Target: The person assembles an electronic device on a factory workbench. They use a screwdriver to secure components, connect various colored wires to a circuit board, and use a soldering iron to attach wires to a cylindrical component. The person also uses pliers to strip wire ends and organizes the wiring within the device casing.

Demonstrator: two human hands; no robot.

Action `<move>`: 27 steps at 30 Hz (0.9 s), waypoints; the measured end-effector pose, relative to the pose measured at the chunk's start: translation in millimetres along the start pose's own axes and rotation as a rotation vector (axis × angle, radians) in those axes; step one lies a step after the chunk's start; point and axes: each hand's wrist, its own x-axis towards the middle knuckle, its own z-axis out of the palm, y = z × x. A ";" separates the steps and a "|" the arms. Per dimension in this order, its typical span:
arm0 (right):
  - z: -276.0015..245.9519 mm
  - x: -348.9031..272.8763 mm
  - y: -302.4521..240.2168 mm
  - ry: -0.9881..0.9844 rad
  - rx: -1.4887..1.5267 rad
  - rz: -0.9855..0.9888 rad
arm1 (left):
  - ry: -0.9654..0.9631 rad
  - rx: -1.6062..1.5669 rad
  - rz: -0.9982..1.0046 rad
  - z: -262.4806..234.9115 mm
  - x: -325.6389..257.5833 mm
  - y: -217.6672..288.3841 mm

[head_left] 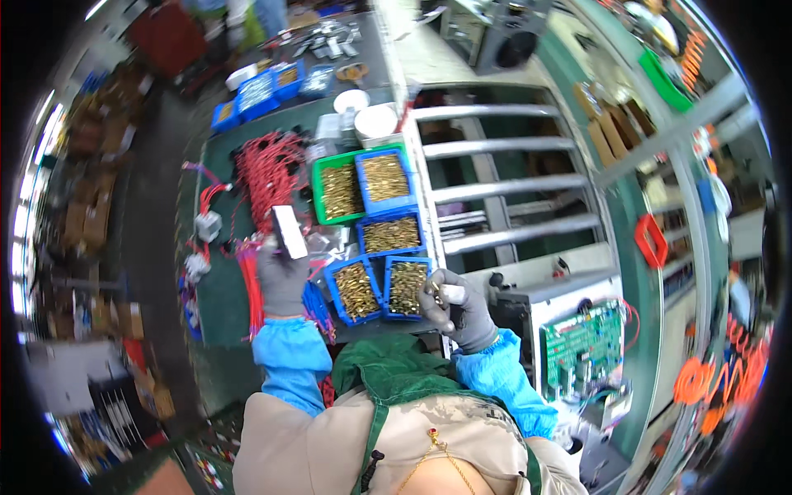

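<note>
My left hand [282, 283], in a grey glove and blue sleeve cover, is closed on a white rectangular block [289, 232], its fingers smeared by motion. Under and beyond it lies a heap of red wires [268, 169] with dark ends. My right hand [469, 318], also gloved in grey, is closed in a pinch beside a blue bin of brass-coloured screw-like parts [407, 286]. Something small and shiny shows at its fingertips, too small to name; a white patch lies across one finger. Left of that bin stands another tilted blue bin of brass parts [355, 289].
Further back are a blue bin [390, 236], a green bin [339, 189] and white tubs [375, 122]. Metal rails [507, 190] run to the right of the bench. A cabinet with a green circuit board [583, 351] stands near my right arm. Blue wires lie beside my left wrist.
</note>
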 end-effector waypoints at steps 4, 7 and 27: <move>17.4 -61.4 -22.0 0.116 -0.148 -0.221 | -0.126 0.196 0.158 44.7 -1.1 14.9; 21.4 -108.2 -23.7 0.238 -0.197 -0.334 | -0.197 0.646 0.353 86.0 -7.5 17.5; 82.2 -386.6 78.3 1.146 -0.269 -0.964 | -1.644 0.736 -0.579 306.1 -195.3 -360.2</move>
